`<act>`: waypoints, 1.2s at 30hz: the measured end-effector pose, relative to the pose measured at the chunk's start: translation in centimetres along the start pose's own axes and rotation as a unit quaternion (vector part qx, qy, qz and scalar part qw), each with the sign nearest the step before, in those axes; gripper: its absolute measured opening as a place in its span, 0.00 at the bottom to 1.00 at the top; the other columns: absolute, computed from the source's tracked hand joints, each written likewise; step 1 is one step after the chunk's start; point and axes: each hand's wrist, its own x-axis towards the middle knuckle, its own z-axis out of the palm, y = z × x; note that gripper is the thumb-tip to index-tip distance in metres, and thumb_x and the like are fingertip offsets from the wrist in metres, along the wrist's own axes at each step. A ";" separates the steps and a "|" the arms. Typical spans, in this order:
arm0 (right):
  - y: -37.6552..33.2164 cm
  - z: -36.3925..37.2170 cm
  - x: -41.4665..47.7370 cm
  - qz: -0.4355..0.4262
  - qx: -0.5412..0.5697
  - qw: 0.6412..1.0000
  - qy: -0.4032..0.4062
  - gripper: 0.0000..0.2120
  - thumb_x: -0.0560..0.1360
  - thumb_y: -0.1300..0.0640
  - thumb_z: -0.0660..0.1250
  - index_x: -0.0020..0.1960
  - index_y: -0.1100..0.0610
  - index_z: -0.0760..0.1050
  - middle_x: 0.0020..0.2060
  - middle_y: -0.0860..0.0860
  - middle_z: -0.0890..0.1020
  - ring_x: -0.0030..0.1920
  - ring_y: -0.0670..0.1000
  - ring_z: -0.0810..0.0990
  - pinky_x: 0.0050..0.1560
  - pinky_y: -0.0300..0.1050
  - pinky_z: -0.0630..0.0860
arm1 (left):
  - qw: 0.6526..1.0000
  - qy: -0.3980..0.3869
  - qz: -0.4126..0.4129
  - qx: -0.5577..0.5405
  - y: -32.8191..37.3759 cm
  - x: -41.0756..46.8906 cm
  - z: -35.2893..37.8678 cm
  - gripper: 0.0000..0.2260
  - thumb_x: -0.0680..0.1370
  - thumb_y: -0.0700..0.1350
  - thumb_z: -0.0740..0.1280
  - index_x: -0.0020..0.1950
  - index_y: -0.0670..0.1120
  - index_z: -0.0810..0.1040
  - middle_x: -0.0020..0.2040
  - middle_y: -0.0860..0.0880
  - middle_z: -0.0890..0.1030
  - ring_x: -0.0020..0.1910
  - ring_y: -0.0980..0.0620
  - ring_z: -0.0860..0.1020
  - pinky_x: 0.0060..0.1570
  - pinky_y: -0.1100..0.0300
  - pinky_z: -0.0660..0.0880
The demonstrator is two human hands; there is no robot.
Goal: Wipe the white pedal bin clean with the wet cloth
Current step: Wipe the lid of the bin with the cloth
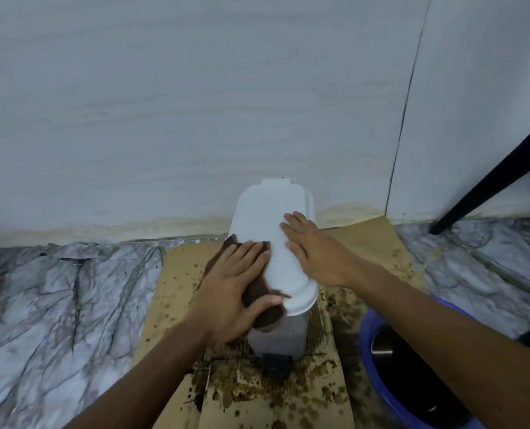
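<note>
Most of the brown cloth [268, 315] under the left hand [226, 289]; blue basin [366, 345] partly beyond the bottom edge.

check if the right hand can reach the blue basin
Probably yes: the right hand lies flat on the bin lid, holding nothing, and the blue basin sits unblocked just below its forearm.

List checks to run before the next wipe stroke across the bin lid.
1. The cloth lies pressed under the left hand, on the lid: ok.
2. The right hand lies flat on the lid, fingers straight, steadying it: ok.
3. The lid is closed: ok.
4. The bin stands upright on the cardboard: ok.
5. The cloth is wet enough: cannot tell.
6. The basin sits close by on the right for rinsing: ok.
</note>
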 end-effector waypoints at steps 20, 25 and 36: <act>-0.9 1.4 -5.0 -0.063 0.025 0.998 0.017 0.50 0.66 0.39 0.77 0.80 0.49 0.54 0.79 0.42 0.52 0.78 0.38 0.46 0.80 0.50 0.52 | 0.998 -0.015 0.030 -0.051 -1.3 0.1 -0.6 0.35 0.78 0.70 0.61 0.80 0.52 0.66 0.81 0.53 0.63 0.81 0.56 0.56 0.81 0.51 0.51; -1.1 1.1 -4.6 -0.055 0.012 0.998 0.010 0.52 0.64 0.38 0.78 0.79 0.49 0.56 0.78 0.42 0.53 0.79 0.41 0.48 0.80 0.48 0.50 | 0.990 -0.071 0.017 -0.120 -4.1 -1.2 -1.9 0.33 0.79 0.64 0.63 0.82 0.55 0.60 0.83 0.56 0.54 0.82 0.58 0.47 0.81 0.52 0.45; -0.9 1.3 -4.5 -0.040 0.062 0.997 0.015 0.52 0.62 0.41 0.81 0.78 0.50 0.60 0.78 0.42 0.57 0.78 0.39 0.51 0.79 0.53 0.54 | 0.992 -0.059 0.093 -0.055 -3.5 -0.1 -1.7 0.28 0.82 0.59 0.61 0.80 0.49 0.65 0.81 0.50 0.62 0.81 0.56 0.56 0.81 0.55 0.49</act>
